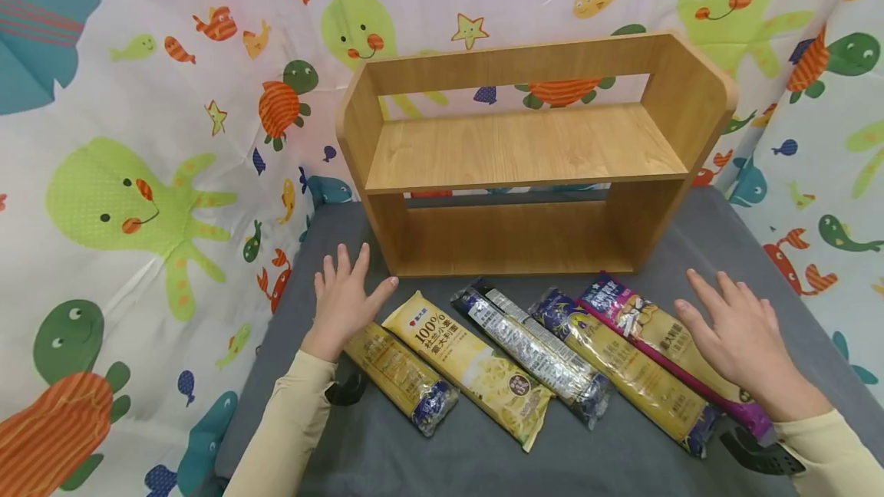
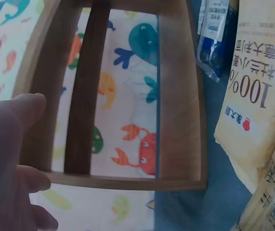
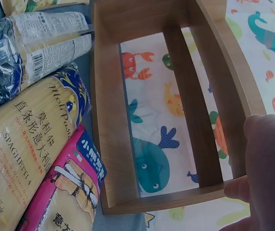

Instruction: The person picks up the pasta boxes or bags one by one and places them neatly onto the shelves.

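Note:
My left hand [image 1: 343,304] hovers with spread fingers at the upper end of a yellow spaghetti pack [image 1: 400,376], holding nothing. Beside that lies a pale yellow pasta pack [image 1: 473,366] marked 100%. In the middle is a clear pack with silver-white labels [image 1: 532,351]. A blue-and-gold spaghetti pack [image 3: 36,139] comes after it, partly overlapped by a purple-pink pasta pack [image 1: 673,351]. Over the right edge of the purple pack is my right hand [image 1: 742,336], fingers extended and nothing in its grasp; whether it touches the pack I cannot tell.
A two-tier wooden shelf [image 1: 525,148] stands behind the packs, with bare boards. The grey tabletop [image 1: 387,459] lies under everything. A curtain [image 1: 242,44] with sea-animal prints hangs behind and at both sides.

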Motion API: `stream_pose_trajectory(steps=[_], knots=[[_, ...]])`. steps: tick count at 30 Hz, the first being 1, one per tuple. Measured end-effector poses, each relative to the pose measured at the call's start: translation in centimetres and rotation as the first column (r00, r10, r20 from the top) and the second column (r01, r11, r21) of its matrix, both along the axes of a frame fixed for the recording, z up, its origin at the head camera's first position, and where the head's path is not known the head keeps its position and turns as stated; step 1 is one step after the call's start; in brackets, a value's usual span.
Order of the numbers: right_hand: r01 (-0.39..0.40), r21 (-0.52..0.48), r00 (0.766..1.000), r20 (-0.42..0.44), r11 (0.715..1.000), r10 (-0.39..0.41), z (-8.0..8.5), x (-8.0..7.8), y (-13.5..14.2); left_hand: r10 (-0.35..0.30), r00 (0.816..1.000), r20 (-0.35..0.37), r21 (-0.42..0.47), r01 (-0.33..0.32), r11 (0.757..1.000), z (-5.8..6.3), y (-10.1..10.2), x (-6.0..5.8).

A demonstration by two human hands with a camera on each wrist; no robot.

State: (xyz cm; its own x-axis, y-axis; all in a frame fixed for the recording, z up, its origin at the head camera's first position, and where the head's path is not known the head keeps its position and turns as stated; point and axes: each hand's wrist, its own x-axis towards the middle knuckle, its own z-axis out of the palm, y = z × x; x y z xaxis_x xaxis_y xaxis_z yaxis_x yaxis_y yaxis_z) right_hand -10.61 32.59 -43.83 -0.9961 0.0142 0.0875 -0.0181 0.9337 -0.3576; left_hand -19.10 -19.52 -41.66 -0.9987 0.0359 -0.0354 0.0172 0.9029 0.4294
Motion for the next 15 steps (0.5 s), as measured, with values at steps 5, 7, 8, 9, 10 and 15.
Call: stream_pose_trajectory(steps=[5,7,8,9,10,15], knots=[[-0.003,0.003,1.000,-0.009,1.000,0.003,-0.2,0.2,0.2,0.017,1.000,0.026,0.167,-0.021,0.986,-0.6,0.3,-3.8],[-0.009,0.008,1.000,-0.007,1.000,0.009,-0.2,0.3,0.2,0.043,0.998,0.052,0.260,-0.055,0.964,-0.8,0.4,-5.5],[-0.014,0.010,1.000,-0.005,1.000,0.014,-0.3,0.4,0.2,0.061,0.996,0.068,0.308,-0.079,0.948,-0.8,0.5,-6.3],[-0.017,0.013,1.000,-0.002,1.000,0.017,-0.3,0.5,0.2,0.085,0.993,0.080,0.354,-0.108,0.929,-0.9,0.5,-7.2],[-0.019,0.013,1.000,0.003,1.000,0.018,-0.4,0.5,0.2,0.113,0.989,0.093,0.396,-0.141,0.907,-0.9,0.6,-7.9],[-0.018,0.009,1.000,0.009,1.000,0.018,-0.7,0.9,0.1,0.237,0.969,0.066,0.552,-0.234,0.800,-0.8,0.9,-11.1]])
